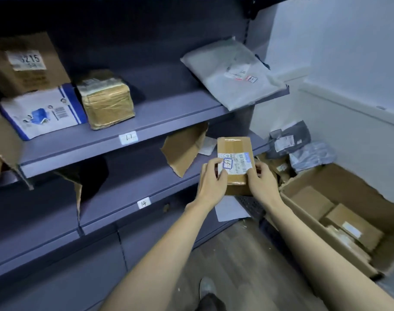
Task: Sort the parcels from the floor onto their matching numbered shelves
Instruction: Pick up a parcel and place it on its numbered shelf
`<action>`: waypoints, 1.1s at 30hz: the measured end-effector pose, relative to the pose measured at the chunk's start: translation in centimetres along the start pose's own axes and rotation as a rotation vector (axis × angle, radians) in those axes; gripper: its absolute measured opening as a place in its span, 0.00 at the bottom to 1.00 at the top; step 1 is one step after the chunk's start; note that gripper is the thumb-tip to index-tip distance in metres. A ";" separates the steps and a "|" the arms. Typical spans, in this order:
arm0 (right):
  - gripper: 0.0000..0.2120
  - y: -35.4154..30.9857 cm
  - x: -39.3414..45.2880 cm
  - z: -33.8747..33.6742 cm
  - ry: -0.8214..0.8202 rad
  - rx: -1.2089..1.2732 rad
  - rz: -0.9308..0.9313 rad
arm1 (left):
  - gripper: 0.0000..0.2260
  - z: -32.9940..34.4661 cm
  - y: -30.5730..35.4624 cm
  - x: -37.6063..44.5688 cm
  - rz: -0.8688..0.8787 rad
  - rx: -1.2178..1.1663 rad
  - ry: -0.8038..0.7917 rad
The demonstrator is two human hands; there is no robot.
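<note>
Head view
Landmark: shelf tag 14.
Done: several parcels on the shelf above the tag, among them a taped box and a grey mailer.
Left: carton on the floor right of the tag, parcels inside; dark bags behind it.
Small parcel: up-right of the tag, over that shelf's edge; its number unclear.
Left hand: arm outstretched, thumb on label, fingers curled around parcel's near left corner.
Right hand: gripping right edge.

Upper shelf tagged 17: taped brown parcel, white-blue box, grey mailer bag. Shelf 14: torn cardboard. Floor: open carton.
</note>
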State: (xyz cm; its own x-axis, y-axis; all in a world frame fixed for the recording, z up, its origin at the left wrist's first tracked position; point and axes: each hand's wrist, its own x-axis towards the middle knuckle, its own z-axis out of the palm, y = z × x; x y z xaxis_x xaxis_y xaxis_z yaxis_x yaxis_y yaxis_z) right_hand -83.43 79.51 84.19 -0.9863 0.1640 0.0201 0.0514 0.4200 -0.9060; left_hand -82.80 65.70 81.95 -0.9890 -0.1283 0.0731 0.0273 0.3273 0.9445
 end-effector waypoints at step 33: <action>0.17 11.3 34.4 21.8 -0.597 -0.004 -0.203 | 0.24 7.0 -17.7 29.2 -0.334 -0.027 0.593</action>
State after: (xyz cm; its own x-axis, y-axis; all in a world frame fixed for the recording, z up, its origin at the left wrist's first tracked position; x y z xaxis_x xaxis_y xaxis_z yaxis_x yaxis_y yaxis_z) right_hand -120.16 70.44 65.42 -0.8940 -0.4453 -0.0491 -0.1462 0.3937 -0.9075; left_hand -113.18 62.71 65.17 -0.6987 -0.7122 -0.0683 -0.2548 0.1586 0.9539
